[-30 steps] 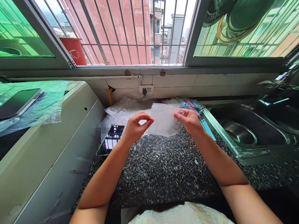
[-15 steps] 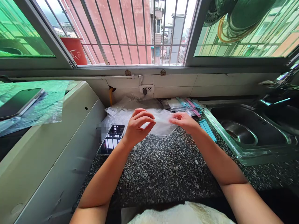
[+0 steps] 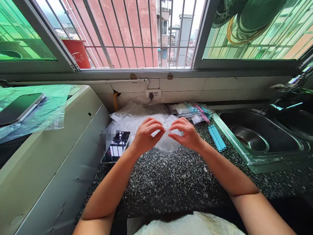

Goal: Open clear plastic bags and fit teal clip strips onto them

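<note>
Two hands meet over the dark speckled counter (image 3: 171, 182), just in front of the pile of clear plastic bags (image 3: 137, 119). The left hand (image 3: 146, 135) and the right hand (image 3: 187, 134) each pinch the top edge of one small clear bag (image 3: 168, 143), with fingertips almost touching. Both hands are curled narrow, thumb against fingers, holding the bag between them. The bag hangs a bit in front of the pile and just above the counter.

It looks very light, thin and floppy, so it will bend and crumple easily. It may be slippery too, so I think a pinch at the top edge with fingertips works best.

Left of the pile lies a phone (image 3: 116, 147). Right of the pile are pink and blue strips (image 3: 198, 109), more blue strips (image 3: 216, 137), and then the metal sink (image 3: 254, 137)
</note>
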